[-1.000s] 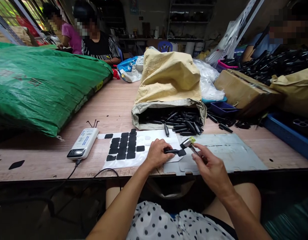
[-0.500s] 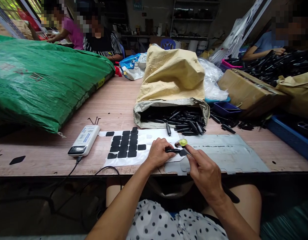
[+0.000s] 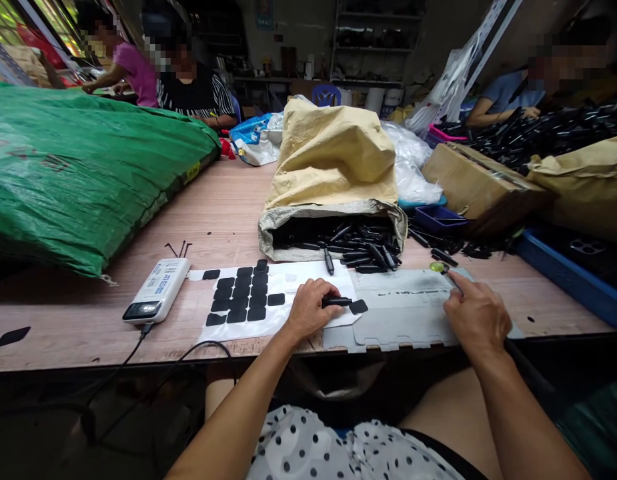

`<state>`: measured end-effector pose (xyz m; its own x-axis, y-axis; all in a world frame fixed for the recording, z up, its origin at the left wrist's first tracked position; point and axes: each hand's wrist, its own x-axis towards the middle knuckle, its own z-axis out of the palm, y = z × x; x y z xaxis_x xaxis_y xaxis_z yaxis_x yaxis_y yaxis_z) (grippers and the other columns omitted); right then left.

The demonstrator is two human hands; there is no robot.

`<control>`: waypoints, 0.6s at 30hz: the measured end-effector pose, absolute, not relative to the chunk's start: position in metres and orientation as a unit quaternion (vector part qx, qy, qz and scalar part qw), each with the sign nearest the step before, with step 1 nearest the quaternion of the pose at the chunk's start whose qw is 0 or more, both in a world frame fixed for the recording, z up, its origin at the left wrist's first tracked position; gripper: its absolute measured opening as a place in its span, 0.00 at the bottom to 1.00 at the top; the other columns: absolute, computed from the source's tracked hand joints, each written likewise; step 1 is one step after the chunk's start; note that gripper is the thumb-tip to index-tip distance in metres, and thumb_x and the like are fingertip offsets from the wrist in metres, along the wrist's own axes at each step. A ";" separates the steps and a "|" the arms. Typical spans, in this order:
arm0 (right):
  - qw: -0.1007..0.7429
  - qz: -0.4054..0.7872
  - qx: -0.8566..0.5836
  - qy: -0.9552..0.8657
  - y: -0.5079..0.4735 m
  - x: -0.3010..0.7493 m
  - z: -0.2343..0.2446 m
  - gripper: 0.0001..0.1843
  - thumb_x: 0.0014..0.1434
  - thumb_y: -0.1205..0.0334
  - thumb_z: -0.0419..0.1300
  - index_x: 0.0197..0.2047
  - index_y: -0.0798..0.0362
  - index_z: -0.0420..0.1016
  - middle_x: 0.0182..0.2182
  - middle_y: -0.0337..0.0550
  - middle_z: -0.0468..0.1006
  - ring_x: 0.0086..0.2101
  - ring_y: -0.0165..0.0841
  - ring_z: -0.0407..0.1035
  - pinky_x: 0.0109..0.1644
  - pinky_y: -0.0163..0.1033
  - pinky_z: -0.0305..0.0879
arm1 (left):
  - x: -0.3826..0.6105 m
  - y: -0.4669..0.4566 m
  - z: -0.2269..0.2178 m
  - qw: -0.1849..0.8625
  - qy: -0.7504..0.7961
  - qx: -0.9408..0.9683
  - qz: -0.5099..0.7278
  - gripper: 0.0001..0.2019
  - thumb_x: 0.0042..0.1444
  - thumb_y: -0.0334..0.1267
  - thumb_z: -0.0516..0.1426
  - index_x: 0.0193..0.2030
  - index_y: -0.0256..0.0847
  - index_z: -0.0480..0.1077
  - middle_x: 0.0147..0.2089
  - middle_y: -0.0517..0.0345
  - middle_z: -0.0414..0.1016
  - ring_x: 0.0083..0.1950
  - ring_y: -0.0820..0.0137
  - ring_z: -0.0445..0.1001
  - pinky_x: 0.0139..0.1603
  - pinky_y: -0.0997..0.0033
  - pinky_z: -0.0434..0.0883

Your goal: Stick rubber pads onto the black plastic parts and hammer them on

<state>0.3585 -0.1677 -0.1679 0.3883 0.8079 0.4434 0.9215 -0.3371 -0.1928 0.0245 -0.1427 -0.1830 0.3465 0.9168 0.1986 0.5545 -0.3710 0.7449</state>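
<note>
My left hand is closed round a short black rod with a black pad at its tip, held over the white backing sheet. The sheet carries several black pads. My right hand rests to the right on the grey metal plate, gripping a small hammer whose yellow-tipped head lies on the plate's far edge. An open tan sack just beyond spills several black rods.
A white power bank with a cable lies to the left. A large green sack fills the left side. A cardboard box, blue tray and piles of black parts sit at the right. Other people work at the far side.
My right hand has swung the hammer away from the rod and out to the right, setting its head down on the plate. The left hand still holds the rod.
</note>
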 end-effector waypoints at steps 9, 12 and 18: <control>0.312 -0.087 -0.674 -0.664 -0.166 0.315 -0.179 0.16 0.63 0.56 0.57 0.49 0.53 0.79 0.40 0.53 0.76 0.41 0.45 0.68 0.44 0.49 0.63 | 0.025 -0.144 -0.181 0.292 0.477 0.771 0.304 0.05 0.58 0.37 0.64 0.41 0.45 0.74 0.42 0.61 0.79 0.46 0.63 0.70 0.49 0.61 0.64; 0.298 0.111 -0.562 -0.763 -0.170 0.257 -0.171 0.13 0.65 0.53 0.58 0.48 0.50 0.74 0.36 0.44 0.76 0.37 0.37 0.67 0.42 0.42 0.64 | 0.025 -0.144 -0.181 0.284 0.476 0.774 0.305 0.06 0.59 0.39 0.64 0.42 0.45 0.74 0.42 0.60 0.79 0.46 0.63 0.70 0.49 0.62 0.64; 0.258 0.107 -0.515 -0.810 -0.163 0.215 -0.171 0.10 0.69 0.58 0.53 0.36 0.50 0.70 0.33 0.43 0.75 0.37 0.38 0.62 0.42 0.43 0.58 | 0.025 -0.145 -0.187 0.271 0.476 0.769 0.331 0.09 0.62 0.41 0.62 0.47 0.44 0.74 0.44 0.58 0.78 0.47 0.63 0.70 0.50 0.62 0.65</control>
<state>0.2152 -0.1631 -0.1708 -0.3367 0.8897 0.3083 0.7790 0.4472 -0.4396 0.0246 -0.1447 -0.1867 0.3286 0.9106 0.2509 0.5517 -0.4006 0.7315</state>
